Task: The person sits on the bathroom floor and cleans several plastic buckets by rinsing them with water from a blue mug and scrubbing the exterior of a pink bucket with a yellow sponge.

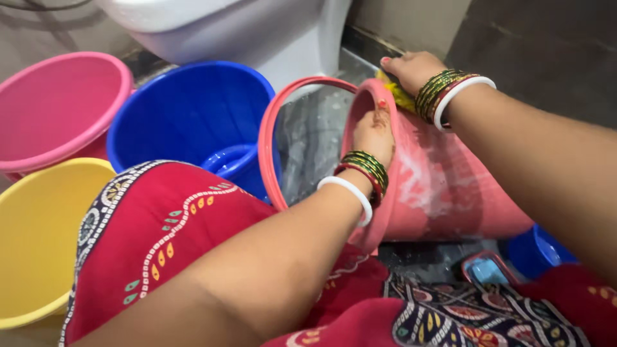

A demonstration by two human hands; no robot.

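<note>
Two hands work a soapy pink bucket (443,186) tipped on the wet floor (315,135): left hand (374,133) clamps its rim, right hand (411,69) presses a yellow scrubber (398,96); suds could loosen that grip, letting it roll.

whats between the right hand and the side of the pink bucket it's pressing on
In the head view, a yellow scrubber sits under the right hand, pressed against the soapy outer wall of the tipped pink bucket. The left hand grips the bucket's rim.
</note>
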